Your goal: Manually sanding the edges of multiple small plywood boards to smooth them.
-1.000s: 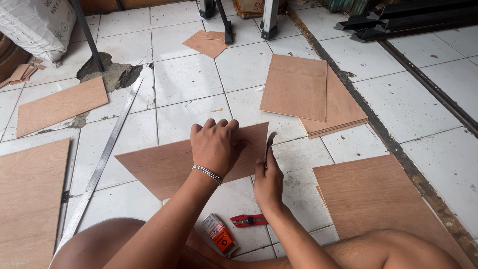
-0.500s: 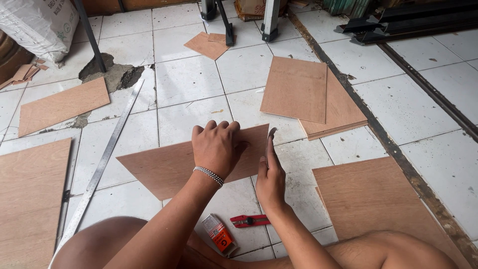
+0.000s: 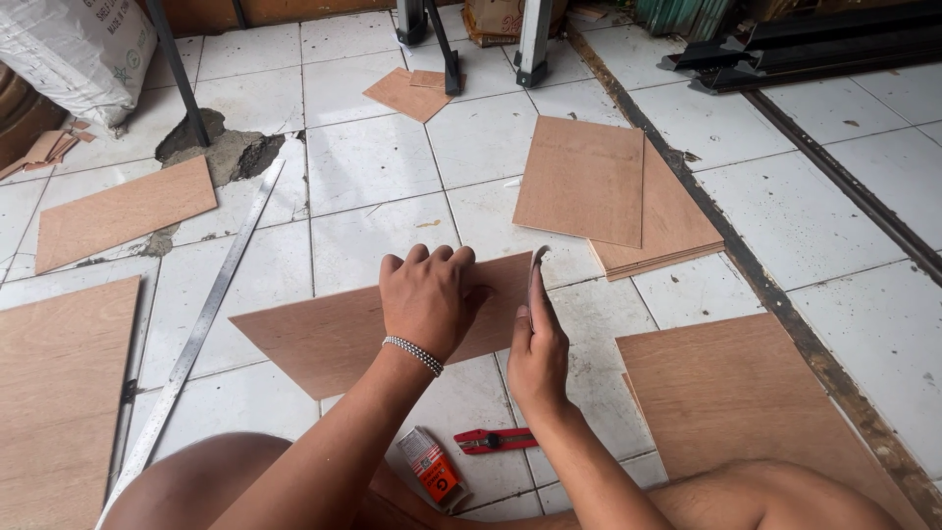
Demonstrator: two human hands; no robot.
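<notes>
The left hand [image 3: 429,294] lay flat, fingers together, pressing down on a plywood panel [image 3: 334,334] on the tiled floor [image 3: 363,167]. The right hand [image 3: 538,339] pinched a small folded sheet, probably sandpaper [image 3: 536,280], against the panel's right edge. Bare tile lay open beyond the panel's far edge. A red cutter [image 3: 496,440] and a small orange tube [image 3: 432,469] lay nearer the person than the panel; a metal ruler [image 3: 206,324] lay to its left, stacked boards [image 3: 613,191] beyond its right end.
</notes>
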